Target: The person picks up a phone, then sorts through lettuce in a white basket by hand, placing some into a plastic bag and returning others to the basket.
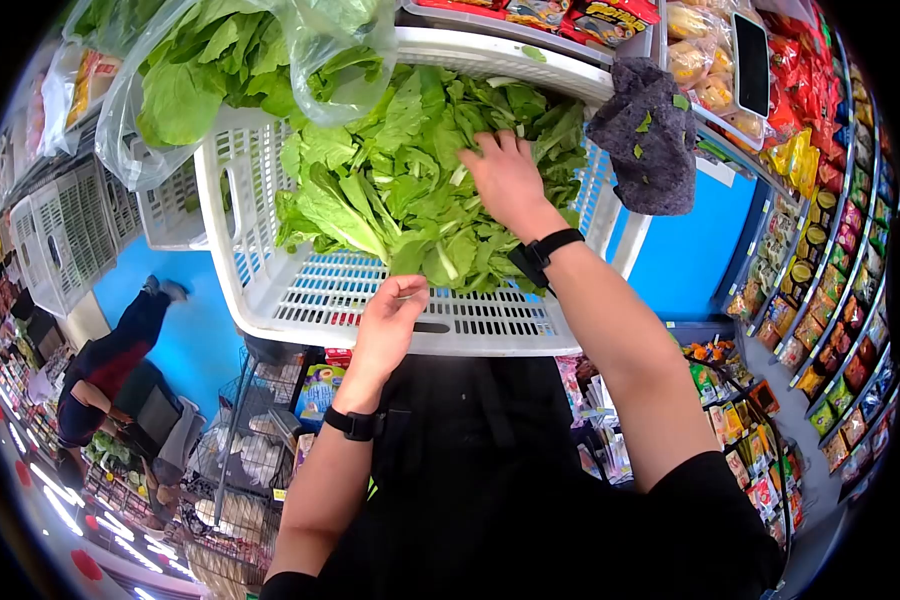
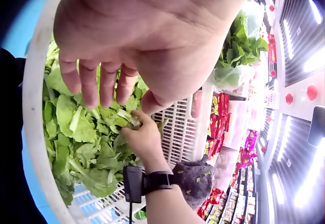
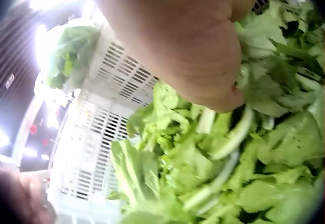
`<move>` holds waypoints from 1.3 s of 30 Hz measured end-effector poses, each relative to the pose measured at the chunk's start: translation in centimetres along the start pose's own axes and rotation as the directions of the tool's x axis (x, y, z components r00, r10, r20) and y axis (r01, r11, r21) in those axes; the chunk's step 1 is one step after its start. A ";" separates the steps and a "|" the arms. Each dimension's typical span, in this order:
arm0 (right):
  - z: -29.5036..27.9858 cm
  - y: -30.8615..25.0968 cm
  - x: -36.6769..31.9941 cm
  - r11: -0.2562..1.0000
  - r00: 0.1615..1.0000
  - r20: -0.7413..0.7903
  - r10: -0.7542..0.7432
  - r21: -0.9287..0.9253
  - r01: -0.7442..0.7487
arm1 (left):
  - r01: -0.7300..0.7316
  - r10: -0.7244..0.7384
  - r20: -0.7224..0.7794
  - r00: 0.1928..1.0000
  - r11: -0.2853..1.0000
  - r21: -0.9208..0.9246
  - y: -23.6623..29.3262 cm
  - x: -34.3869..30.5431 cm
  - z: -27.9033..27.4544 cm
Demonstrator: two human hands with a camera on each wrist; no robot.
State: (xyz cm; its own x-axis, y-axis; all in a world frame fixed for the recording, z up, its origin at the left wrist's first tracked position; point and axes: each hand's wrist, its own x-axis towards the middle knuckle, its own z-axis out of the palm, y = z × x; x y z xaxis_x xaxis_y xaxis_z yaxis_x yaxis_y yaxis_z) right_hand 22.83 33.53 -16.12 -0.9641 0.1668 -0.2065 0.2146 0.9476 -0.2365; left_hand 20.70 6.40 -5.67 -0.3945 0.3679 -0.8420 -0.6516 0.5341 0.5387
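Loose leafy greens (image 1: 370,165) are heaped in a white plastic crate (image 1: 232,290), mostly toward its far side. My right hand (image 1: 510,182) lies on the right part of the heap with its fingers spread among the leaves, some fingertips hidden by them. Pale stems (image 3: 238,132) show just below its thumb in the right wrist view. Near the crate's front edge, my left hand (image 1: 394,310) hovers with loosely bent fingers and holds nothing. The left wrist view has that hand (image 2: 137,46) above the greens, fingers hanging downward.
A clear plastic bag (image 1: 355,75) of greens overhangs the crate's far left corner. A dark grey cloth (image 1: 645,140) with leaf bits drapes the right rim. Beyond it lies a phone (image 1: 751,68) on packaged goods. Snack shelves (image 1: 835,300) line the right; a person (image 1: 120,350) is at left.
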 end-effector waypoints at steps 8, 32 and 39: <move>-5.8 0.9 -3.6 0.990 0.991 0.098 -0.087 0.122 0.075 | -0.044 0.044 -0.009 0.999 0.998 -0.036 -0.5 -0.4 -0.5; -27.5 -10.0 -15.1 0.420 0.952 -0.208 0.224 0.902 0.099 | -0.365 0.431 0.152 0.889 0.870 -0.331 13.0 -13.5 1.8; -26.9 -10.8 -15.4 -0.078 0.960 -0.112 0.257 0.988 0.137 | -0.473 0.483 0.076 0.872 0.873 -0.122 14.3 -16.2 1.1</move>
State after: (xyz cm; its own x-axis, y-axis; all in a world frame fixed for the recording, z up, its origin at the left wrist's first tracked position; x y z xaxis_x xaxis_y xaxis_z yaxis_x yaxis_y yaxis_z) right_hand 31.15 28.06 15.19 -0.8878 0.4343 -0.1522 0.0058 -0.3203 -0.9473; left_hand 18.47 8.89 15.72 -0.6096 0.6370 -0.4719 -0.4612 0.1991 0.8646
